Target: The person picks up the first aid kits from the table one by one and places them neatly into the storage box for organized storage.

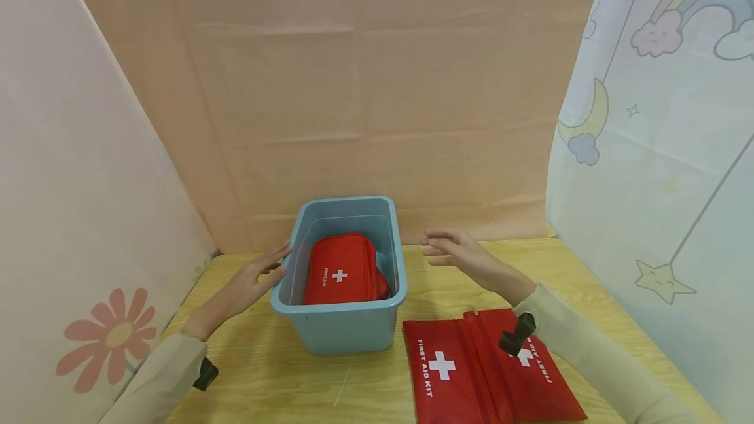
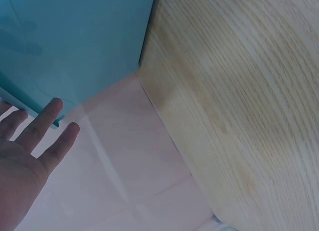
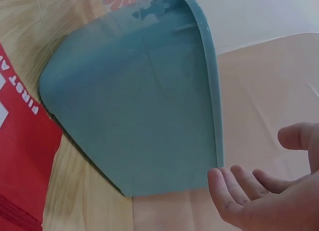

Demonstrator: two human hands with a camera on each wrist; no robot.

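The rectangular plastic bin (image 1: 341, 329) is blue-grey, the flat fabric first-aid pouches (image 1: 448, 371) red with white crosses, the wooden table (image 1: 277, 378) pale yellow

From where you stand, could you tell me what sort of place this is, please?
Probably a staged tabletop recording booth, not a lived-in room: a wooden table is screened by a plain peach cloth backdrop and printed side curtains, with a blue bin and red first aid pouches laid out.
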